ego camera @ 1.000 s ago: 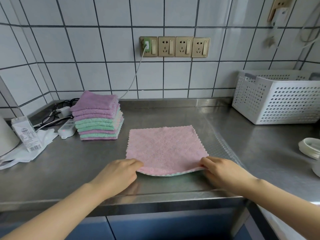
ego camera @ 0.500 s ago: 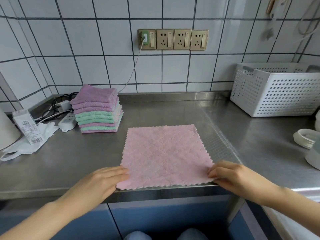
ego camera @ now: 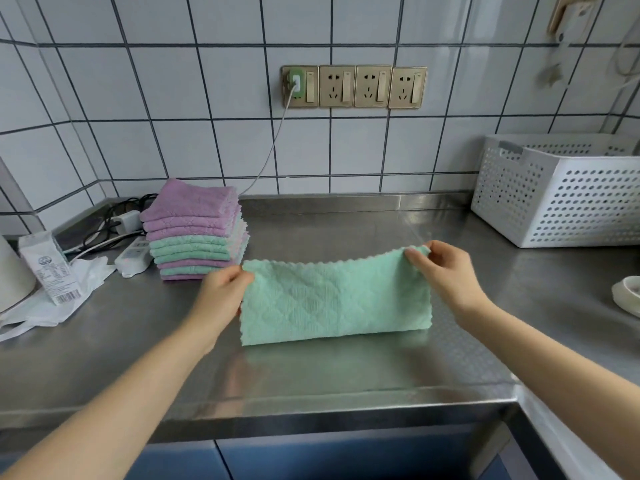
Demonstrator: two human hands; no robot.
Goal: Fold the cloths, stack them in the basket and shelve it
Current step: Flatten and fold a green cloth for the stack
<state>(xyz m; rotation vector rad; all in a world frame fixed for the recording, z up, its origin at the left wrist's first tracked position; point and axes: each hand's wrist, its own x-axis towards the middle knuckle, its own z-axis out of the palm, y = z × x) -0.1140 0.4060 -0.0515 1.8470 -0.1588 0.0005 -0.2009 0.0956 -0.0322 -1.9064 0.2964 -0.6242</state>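
A cloth (ego camera: 334,299), green side out, lies folded in half on the steel counter (ego camera: 311,368), its fold at the near side. My left hand (ego camera: 221,296) pinches its upper left corner and my right hand (ego camera: 446,271) pinches its upper right corner, both corners lifted a little off the counter. A stack of folded purple and green cloths (ego camera: 195,230) stands at the back left. The white perforated basket (ego camera: 561,188) sits at the back right; its inside is hidden.
Behind and left of the stack lie a power strip (ego camera: 133,259), black cables, a small carton (ego camera: 52,268) and a white plastic bag (ego camera: 52,306). A white round dish (ego camera: 627,296) is at the right edge. A tiled wall with sockets (ego camera: 353,86) is behind.
The cloth lay flat, pink side up, with my hands on its near corners. Both hands have carried the near edge over to the far edge, so it is halved with green showing.
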